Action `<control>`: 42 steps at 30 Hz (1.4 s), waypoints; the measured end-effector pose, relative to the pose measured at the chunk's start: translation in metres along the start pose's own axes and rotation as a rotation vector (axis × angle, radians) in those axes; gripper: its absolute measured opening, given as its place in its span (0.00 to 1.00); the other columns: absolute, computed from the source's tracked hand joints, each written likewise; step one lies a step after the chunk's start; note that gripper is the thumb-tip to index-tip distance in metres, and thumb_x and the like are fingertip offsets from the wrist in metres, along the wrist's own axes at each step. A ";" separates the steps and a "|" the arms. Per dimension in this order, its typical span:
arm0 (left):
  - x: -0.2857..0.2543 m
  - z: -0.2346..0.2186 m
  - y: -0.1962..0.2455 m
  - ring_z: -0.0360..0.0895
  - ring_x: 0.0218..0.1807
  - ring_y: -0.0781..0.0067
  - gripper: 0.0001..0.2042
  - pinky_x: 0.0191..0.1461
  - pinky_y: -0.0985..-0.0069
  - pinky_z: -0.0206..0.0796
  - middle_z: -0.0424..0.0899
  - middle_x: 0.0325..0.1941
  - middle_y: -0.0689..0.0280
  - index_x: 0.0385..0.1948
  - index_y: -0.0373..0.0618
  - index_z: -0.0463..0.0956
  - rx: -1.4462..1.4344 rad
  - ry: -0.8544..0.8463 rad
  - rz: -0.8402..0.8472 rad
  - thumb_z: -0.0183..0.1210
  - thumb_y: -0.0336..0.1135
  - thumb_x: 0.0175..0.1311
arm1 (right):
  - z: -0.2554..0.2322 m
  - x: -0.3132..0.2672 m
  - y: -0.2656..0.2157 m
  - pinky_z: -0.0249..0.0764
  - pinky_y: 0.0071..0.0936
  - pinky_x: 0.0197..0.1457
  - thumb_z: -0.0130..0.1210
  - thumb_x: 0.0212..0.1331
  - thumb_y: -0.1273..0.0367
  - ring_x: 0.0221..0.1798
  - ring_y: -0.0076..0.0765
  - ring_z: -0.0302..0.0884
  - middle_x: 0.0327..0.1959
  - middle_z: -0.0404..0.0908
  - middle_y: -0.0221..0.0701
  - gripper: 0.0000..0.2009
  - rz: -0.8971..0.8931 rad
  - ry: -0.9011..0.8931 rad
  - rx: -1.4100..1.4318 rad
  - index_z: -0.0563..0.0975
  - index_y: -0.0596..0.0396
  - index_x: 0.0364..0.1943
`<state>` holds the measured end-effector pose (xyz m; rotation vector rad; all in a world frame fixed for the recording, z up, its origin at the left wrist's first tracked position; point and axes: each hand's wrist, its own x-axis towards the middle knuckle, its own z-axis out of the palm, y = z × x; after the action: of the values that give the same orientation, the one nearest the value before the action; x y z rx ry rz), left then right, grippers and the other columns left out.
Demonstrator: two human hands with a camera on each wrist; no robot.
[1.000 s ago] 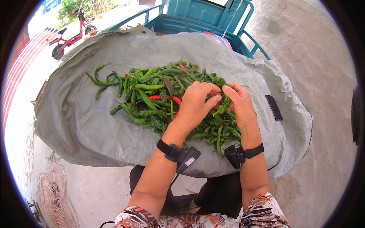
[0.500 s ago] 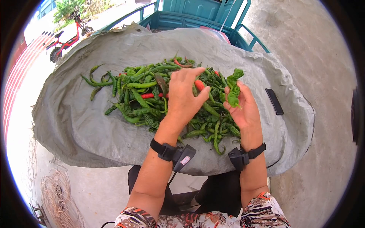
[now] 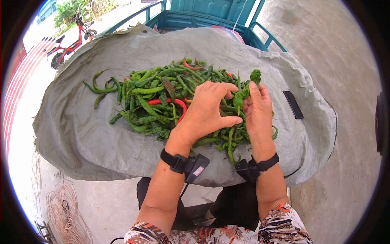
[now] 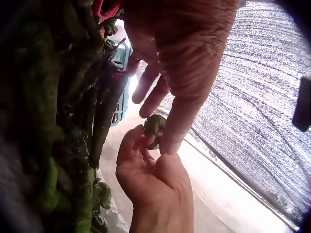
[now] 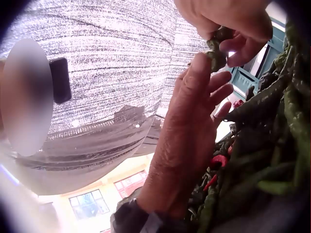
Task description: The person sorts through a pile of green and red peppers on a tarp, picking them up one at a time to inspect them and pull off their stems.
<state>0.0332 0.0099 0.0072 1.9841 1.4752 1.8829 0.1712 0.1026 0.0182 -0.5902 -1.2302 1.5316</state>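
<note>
A twisted green chili pepper (image 3: 239, 100) is pinched between the thumb and fingers of my right hand (image 3: 260, 116), just over the right part of the pile. My left hand (image 3: 205, 109) faces it, thumb well apart from the curved fingers, holding nothing. Below both hands lies a heap of chili peppers (image 3: 148, 91), mostly green with a few red ones. In the left wrist view the held pepper (image 4: 154, 127) shows end-on between the two hands. The right wrist view has the pepper (image 5: 217, 56) at my right thumb tip, close to the left fingers.
The pile lies on a grey sheet (image 3: 97, 138) with raised, crumpled edges. A black phone (image 3: 293, 104) rests on it at the right. Behind stands a teal cart bed (image 3: 203, 18). A red scooter (image 3: 75, 44) is at far left, coiled cord (image 3: 67, 209) on the floor.
My hands parted from over the pile, the right one lifting out the green pepper. Since then my left hand has moved right, toward it, and the right hand has turned, its thumb now over the pepper.
</note>
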 end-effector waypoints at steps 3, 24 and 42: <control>0.002 -0.005 -0.004 0.71 0.43 0.62 0.15 0.53 0.66 0.62 0.78 0.36 0.64 0.41 0.46 0.81 0.191 -0.069 0.131 0.69 0.38 0.54 | 0.007 -0.005 0.000 0.71 0.18 0.33 0.61 0.66 0.63 0.29 0.16 0.71 0.36 0.75 0.25 0.17 -0.026 0.011 -0.052 0.70 0.56 0.51; 0.005 -0.010 -0.004 0.72 0.50 0.60 0.13 0.61 0.63 0.59 0.81 0.39 0.66 0.43 0.48 0.83 0.330 0.176 0.091 0.69 0.35 0.55 | 0.002 -0.005 -0.008 0.81 0.31 0.45 0.56 0.69 0.64 0.42 0.29 0.82 0.43 0.83 0.31 0.13 0.089 -0.178 0.205 0.76 0.55 0.50; 0.000 -0.005 -0.025 0.71 0.49 0.51 0.11 0.54 0.59 0.64 0.78 0.44 0.58 0.43 0.43 0.79 0.543 0.548 -0.090 0.60 0.25 0.57 | -0.054 0.064 -0.014 0.74 0.29 0.52 0.55 0.63 0.68 0.50 0.34 0.79 0.49 0.82 0.37 0.14 -0.258 0.051 -0.772 0.78 0.62 0.49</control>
<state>0.0143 0.0208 -0.0063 1.5589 2.3875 2.2850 0.2005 0.1818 0.0264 -0.9099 -1.7797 0.7877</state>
